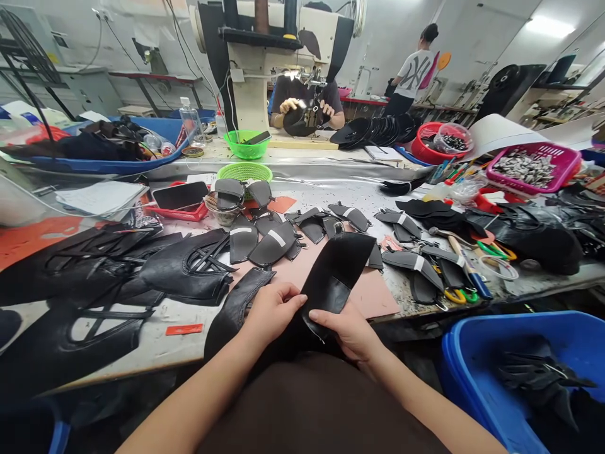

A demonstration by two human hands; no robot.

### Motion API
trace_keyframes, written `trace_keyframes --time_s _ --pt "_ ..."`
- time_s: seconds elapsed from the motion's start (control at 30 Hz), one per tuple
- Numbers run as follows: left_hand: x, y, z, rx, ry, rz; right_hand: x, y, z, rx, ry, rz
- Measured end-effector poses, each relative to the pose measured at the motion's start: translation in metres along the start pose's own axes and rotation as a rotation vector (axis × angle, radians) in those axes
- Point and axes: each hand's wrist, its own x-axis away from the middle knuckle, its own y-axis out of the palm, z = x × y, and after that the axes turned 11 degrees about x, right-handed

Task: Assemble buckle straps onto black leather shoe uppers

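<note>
My right hand (352, 331) grips a curved black leather piece (338, 271) by its lower end, thumb on top, and the piece stands up from the hand. The fingers of my left hand (276, 309) are pinched together at the left edge of this piece; what is between them, if anything, is too small to make out. Another black leather piece (236, 302) lies under and beside my left wrist. Beyond both hands, several grey and black pieces with white strips (274, 243) are spread over a pinkish sheet (373, 293).
Black leather parts (184, 265) are piled at left. Scissors with yellow handles (454, 296) and a hammer (460, 249) lie at right. A blue tub (472, 334) stands below the table's right edge. Across the table, a person's hands (326, 110) work at a sewing machine (248, 82).
</note>
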Motion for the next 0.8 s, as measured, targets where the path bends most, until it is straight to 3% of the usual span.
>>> trace_keyframes --time_s 0.27,0.43,0.5,0.67,0.8 --pt "-0.005 0.001 -0.004 0.161 -0.022 0.019 -0.006 -0.001 0.004 0.071 -0.137 0.053" --pt "-0.010 -0.006 -0.004 0.312 -0.165 -0.180 -0.010 -0.002 0.001 0.035 -0.106 0.019" --pt "-0.012 -0.007 -0.004 0.349 -0.201 -0.210 -0.011 -0.005 -0.001 0.040 -0.054 -0.019" --pt "-0.015 -0.005 -0.004 0.406 -0.185 -0.116 -0.010 -0.013 -0.005 0.074 0.001 -0.104" --pt "-0.014 -0.002 -0.001 0.451 -0.187 -0.086 -0.009 -0.012 -0.005 0.089 -0.021 -0.071"
